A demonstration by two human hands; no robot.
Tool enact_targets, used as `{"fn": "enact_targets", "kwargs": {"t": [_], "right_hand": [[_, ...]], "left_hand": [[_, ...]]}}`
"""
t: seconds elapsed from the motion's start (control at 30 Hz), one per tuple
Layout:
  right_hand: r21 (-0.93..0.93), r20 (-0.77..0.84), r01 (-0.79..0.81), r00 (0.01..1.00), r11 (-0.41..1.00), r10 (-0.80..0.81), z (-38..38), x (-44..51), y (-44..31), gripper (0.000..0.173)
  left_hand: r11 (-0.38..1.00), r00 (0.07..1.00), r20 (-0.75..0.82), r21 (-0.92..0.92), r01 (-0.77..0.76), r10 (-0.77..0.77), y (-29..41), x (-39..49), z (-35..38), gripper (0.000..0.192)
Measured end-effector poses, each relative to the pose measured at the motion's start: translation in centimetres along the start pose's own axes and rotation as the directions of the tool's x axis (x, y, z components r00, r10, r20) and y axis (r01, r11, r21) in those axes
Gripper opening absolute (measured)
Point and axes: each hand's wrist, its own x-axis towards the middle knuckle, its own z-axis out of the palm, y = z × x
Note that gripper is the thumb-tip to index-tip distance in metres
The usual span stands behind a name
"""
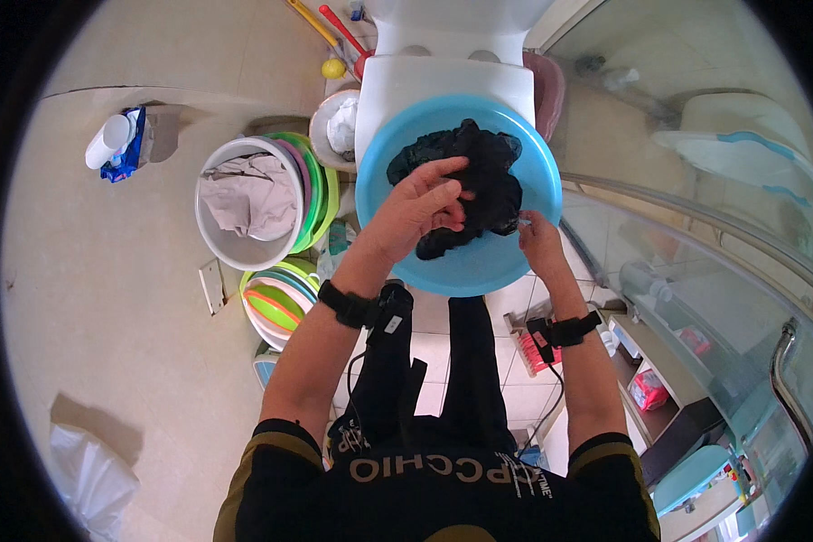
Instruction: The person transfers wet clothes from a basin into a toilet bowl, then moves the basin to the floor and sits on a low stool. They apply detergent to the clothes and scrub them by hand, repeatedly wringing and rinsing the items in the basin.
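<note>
A light blue plastic basin (461,274) rests on the closed white toilet lid (440,78). Bunched black clothing (481,176) lies inside it, apparently wet. Over the left part of the clothing is my left hand (423,210), its index finger and thumb apart and the other fingers loosely curled, with nothing visible in it. At the basin's right side, my right hand (540,240) pinches the clothing's edge. A small pale bit shows at its fingertips, too small to identify. Black straps with small wired devices circle both wrists.
To the left, a white basin (206,230) holding beige cloth (251,193) tops stacked basins, with more stacked basins (278,305) nearer me. A lined waste bin (325,132) stands beside the toilet. A glass shower panel (691,244) runs along the right, near a pink-bristled brush (535,352).
</note>
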Motion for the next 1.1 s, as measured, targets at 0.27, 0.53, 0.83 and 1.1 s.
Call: {"fn": "enact_targets", "kwargs": {"t": [0.27,0.53,0.83,1.1], "right_hand": [[0.313,0.156,-0.196,0.976,0.929,0.154,-0.7,-1.5,-2.1,0.019],[0.533,-0.174,0.067,0.984,0.843,0.032,0.8,4.9,-6.2,0.021],[0.483,-0.022,-0.162,0.980,0.861,0.197,1.4,5.3,-2.8,0.033],[-0.332,0.163,0.368,0.929,0.869,-0.331,11.4,2.3,-4.8,0.015]], "left_hand": [[0.723,0.917,-0.351,0.682,0.112,0.189,-5.1,2.1,-8.3,0.044],[0.161,0.927,-0.168,0.980,0.120,0.335,-8.8,3.7,-6.3,0.036],[0.992,0.854,-0.515,-0.054,-0.113,0.070,-7.6,0.9,-11.6,0.033],[0.860,0.826,-0.495,0.510,0.024,0.270,-7.1,0.1,-7.7,0.039]]}}
